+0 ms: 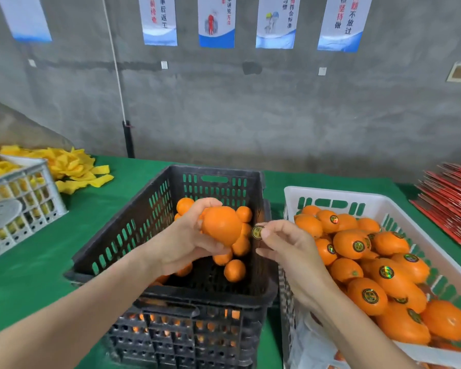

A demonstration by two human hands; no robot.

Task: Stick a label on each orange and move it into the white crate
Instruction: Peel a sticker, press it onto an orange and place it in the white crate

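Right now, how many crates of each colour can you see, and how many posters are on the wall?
Black crate: 1
White crates: 2, one on the right and one on the left
Wall posters: 5
Total: 8

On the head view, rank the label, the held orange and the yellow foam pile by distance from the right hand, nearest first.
1. Label: pinched by the right hand itself.
2. Held orange: just to its left, in the left hand.
3. Yellow foam pile: far off to the left.
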